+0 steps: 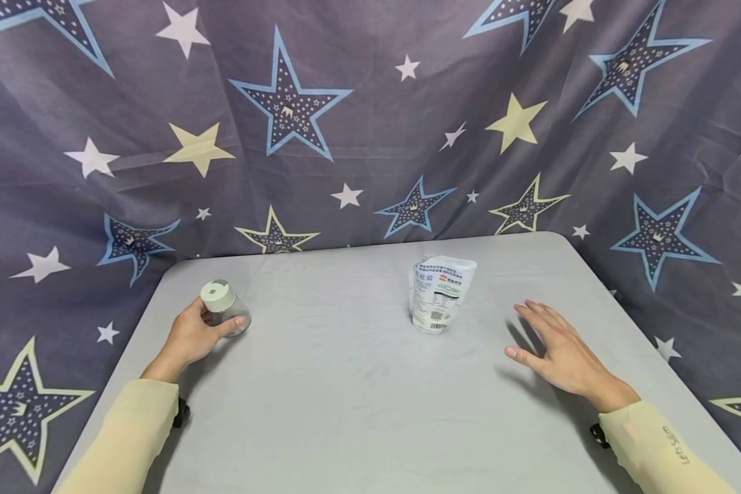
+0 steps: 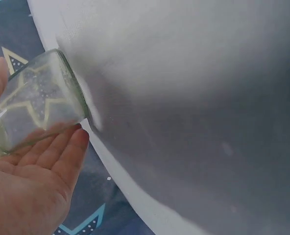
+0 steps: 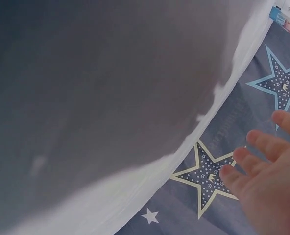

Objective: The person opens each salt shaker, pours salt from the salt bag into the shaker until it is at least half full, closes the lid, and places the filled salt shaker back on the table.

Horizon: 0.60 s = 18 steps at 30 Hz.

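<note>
While the left hand (image 1: 194, 335) has its thumb and fingers wrapped about a clear glass jar with a round, pale green lid (image 1: 224, 307), the right hand (image 1: 558, 350) holds nothing, its fingers stretched out and its thumb apart. From here the jar is near the left edge of the pale grey, cloth-covered counter (image 1: 321, 398), towards the back left corner; I can't tell whether its base touches down. A white stand-up pouch with blue printing (image 1: 441, 295) stands right of the middle, nearer the back edge, its top flaring wider than its foot.

The jar looks stiff and fairly light, with no contents that I can make out, though smooth glass may slip and would chip if knocked. I'd hold it round the body, as that hand does, leaving the lid free. The pouch should be soft and give under a squeeze, perhaps with some weight low down; the sides just above its foot seem the surer hold, since the top may fold.

A broad stretch of counter lies between jar and pouch, and more runs towards the near edge. The left edge is the tight one for the jar, while behind the back edge hangs a dark, star-patterned cloth (image 1: 358, 171).
</note>
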Available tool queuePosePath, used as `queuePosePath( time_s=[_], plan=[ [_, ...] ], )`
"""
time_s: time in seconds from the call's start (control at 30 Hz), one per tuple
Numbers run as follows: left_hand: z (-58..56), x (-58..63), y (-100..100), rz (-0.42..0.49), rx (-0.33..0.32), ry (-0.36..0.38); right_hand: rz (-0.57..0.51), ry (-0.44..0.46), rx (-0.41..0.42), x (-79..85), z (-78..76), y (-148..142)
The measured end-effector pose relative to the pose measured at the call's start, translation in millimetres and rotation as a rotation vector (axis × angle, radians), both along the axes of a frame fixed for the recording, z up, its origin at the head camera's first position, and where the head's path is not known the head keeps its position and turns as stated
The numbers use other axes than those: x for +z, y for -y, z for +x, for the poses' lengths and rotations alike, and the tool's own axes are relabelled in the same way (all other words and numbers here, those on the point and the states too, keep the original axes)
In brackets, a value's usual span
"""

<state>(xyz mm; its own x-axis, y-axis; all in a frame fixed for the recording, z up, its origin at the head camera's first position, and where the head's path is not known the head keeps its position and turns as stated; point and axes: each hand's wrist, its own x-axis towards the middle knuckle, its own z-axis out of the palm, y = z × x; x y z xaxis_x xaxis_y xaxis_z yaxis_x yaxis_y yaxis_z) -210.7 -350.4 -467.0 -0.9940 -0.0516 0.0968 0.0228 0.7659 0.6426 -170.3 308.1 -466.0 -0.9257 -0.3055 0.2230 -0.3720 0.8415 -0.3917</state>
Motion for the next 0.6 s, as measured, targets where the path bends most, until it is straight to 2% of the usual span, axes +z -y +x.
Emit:
queuePosePath(
  time_s=[0.6],
  plan=[
    [2.2,1.6,-4.3,0.014,0.005,-0.009,-0.011,-0.004,0.023,-1.7,0.0,4.7]
  ],
)
